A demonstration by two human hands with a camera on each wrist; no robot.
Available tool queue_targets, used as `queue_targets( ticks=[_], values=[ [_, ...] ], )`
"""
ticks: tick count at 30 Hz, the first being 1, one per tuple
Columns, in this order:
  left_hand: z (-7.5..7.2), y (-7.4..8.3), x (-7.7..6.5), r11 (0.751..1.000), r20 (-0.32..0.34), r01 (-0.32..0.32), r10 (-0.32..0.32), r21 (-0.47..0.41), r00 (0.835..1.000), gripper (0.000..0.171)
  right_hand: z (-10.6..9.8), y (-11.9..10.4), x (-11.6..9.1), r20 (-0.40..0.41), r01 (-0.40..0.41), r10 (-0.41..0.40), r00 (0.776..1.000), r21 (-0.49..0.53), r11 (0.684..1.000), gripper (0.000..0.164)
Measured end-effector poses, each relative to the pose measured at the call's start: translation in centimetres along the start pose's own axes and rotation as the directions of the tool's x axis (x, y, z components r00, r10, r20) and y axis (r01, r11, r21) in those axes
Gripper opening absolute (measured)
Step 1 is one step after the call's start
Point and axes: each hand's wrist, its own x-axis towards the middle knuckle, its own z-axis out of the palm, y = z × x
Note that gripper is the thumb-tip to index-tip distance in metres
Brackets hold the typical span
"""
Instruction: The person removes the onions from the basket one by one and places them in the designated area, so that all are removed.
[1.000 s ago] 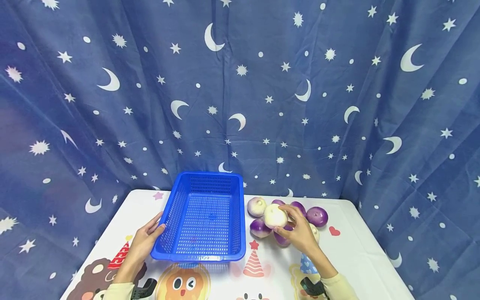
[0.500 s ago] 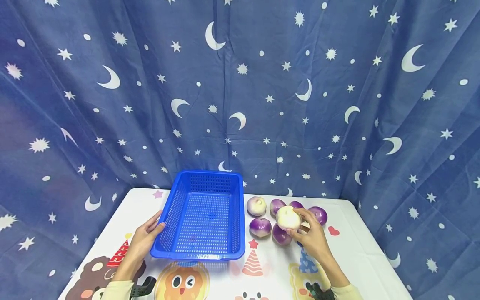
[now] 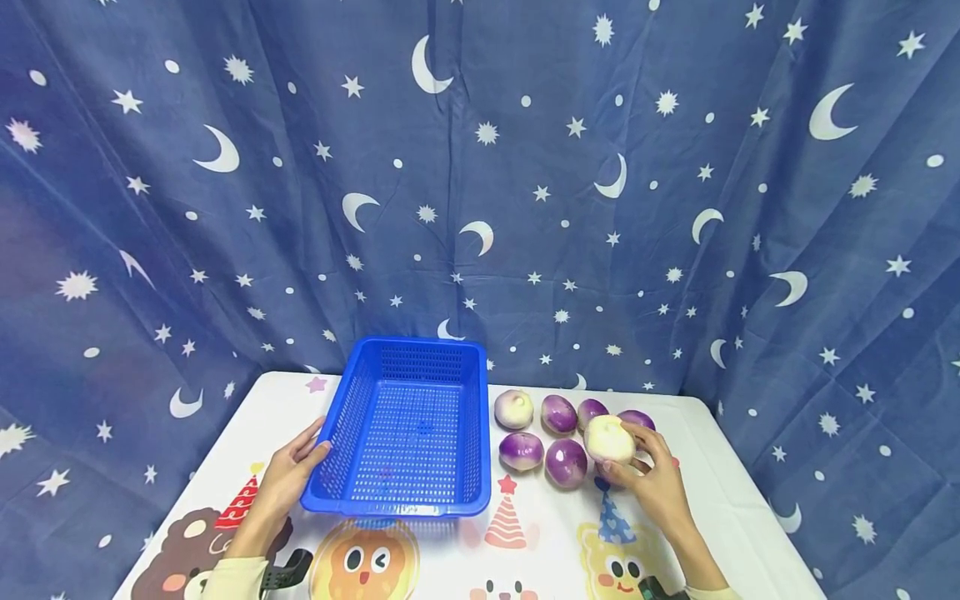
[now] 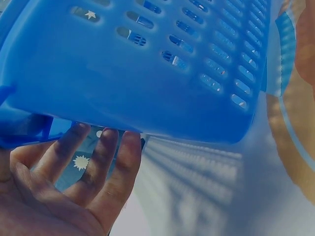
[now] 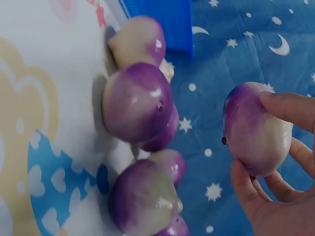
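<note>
A blue plastic basket (image 3: 401,510) with slotted walls and nothing in it sits left of the middle of the table. My left hand (image 3: 288,477) grips its left side, thumb over the rim; in the left wrist view, the fingertips (image 4: 132,140) meet the underside of the perforated wall. On the right, my right hand (image 3: 660,492) holds a purple-and-cream turnip (image 3: 609,439), pale end facing the head camera. The right wrist view shows this turnip (image 5: 256,130) raised between thumb and fingers. Beneath and beside it lie several more turnips (image 3: 566,463), one partly hidden behind the hand.
A white cloth (image 3: 720,500) printed with cartoon figures and party hats covers the table. Behind it hangs a dark blue curtain (image 3: 525,208) with moons and stars. One pale turnip (image 3: 513,409) lies close to the basket's right wall.
My right hand has carried the turnip rightward over the group, uncovering the purple turnips in the middle. The left hand and the basket have stayed in place.
</note>
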Motion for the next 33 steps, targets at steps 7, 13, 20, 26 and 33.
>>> queue_targets(
  ticks=[7, 13, 20, 26, 33],
  values=[
    [0.1, 0.0, 0.1, 1.0, -0.006, 0.01, -0.01, -0.01, 1.0, 0.063, -1.6, 0.8, -0.6, -0.06, -0.064, 0.062, 0.996, -0.024, 0.998, 0.07],
    [0.0, 0.0, 0.1, 1.0, -0.003, 0.006, -0.006, -0.011, 1.0, 0.064, -2.4, 1.8, -1.0, -0.093, -0.153, 0.15, 0.984, -0.031, 0.988, 0.071],
    [0.0, 0.0, 0.1, 1.0, 0.001, -0.005, 0.005, -0.019, 1.0, 0.064, -3.2, 3.4, -1.7, -0.105, -0.224, 0.221, 0.97, -0.015, 0.974, 0.075],
    [-0.1, 0.0, 0.2, 1.0, 0.001, -0.004, 0.004, -0.019, 1.0, 0.064, -3.6, 4.3, -1.8, -0.104, -0.29, 0.292, 0.951, 0.033, 0.956, 0.077],
    [-0.1, 0.1, 0.1, 1.0, 0.01, 0.002, -0.002, -0.015, 1.0, 0.064, -4.2, 5.1, -1.9, -0.12, -0.353, 0.35, 0.929, 0.001, 0.936, 0.076]
  ],
)
